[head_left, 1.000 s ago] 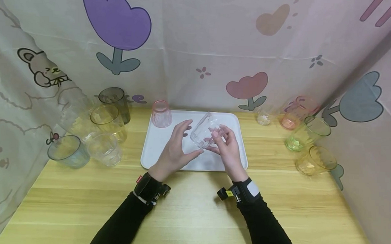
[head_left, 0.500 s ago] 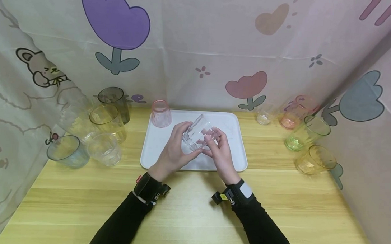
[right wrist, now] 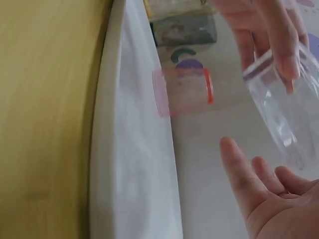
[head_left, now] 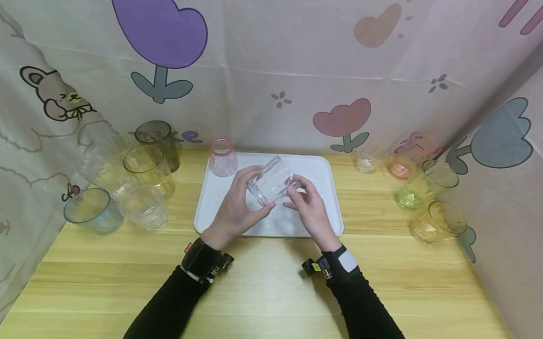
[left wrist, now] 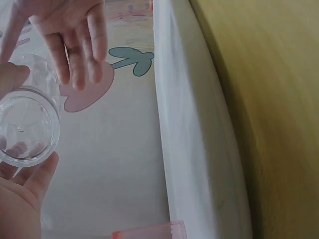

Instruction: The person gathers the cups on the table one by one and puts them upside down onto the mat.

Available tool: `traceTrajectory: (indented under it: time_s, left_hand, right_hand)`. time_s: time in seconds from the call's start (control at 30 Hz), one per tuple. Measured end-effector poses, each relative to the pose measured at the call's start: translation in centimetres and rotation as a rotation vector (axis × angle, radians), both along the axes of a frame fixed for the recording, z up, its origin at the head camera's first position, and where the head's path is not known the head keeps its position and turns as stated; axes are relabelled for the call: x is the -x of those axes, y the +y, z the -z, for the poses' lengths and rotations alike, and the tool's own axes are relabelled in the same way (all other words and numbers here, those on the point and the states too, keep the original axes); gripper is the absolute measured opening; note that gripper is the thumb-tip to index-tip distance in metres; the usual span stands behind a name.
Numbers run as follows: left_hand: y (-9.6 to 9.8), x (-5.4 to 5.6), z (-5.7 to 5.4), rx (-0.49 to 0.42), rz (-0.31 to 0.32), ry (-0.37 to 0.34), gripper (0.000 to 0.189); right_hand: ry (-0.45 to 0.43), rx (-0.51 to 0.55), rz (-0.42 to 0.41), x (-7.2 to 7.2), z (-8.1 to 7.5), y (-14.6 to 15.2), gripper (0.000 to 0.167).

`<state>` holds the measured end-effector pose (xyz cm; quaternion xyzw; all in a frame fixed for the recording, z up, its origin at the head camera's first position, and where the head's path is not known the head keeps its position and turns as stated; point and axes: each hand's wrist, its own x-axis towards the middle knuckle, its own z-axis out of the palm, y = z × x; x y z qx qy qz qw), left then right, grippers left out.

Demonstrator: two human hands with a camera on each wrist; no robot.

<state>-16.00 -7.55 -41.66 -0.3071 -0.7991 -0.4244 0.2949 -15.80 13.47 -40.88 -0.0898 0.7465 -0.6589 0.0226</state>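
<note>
Wooden table [head_left: 267, 299] spreads below our grip | white tray [head_left: 323, 171] directly under it | our left hand [head_left: 234, 205] curls round the clear glass's [head_left: 273, 183] thick end; our right hand [head_left: 312, 206] pinches the other | clear glass tilted between them | pink glass [head_left: 223, 160] left of and beyond the grip

Left wrist view: clear glass [left wrist: 31, 117], left-cut | right hand [left wrist: 75, 27], top-cut | pink glass [left wrist: 154, 232], bottom-cut
</note>
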Motion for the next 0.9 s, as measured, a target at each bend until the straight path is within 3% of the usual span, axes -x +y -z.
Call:
traceTrajectory:
  time_s: [0.23,0.43,0.63,0.9]
  left_hand:
    - [-1.1,0.4,-0.4,-0.021,-0.071,0.029,0.080]
    - [-2.3,0.8,-0.8,-0.056,-0.122,0.037,0.079]
    - [-3.8,1.1,-1.4,-0.075,-0.157,0.006,0.079]
    - [-5.1,1.2,-1.7,-0.124,-0.246,-0.016,0.075]
  right_hand:
    - [0.183,-0.175,0.132,0.8,0.0,2.1,0.044]
    - [0.236,-0.331,0.255,1.6,0.1,4.3,0.042]
    - [0.211,-0.404,0.334,2.2,-0.1,6.6,0.045]
    - [0.083,-0.565,0.334,2.6,0.3,9.2,0.052]
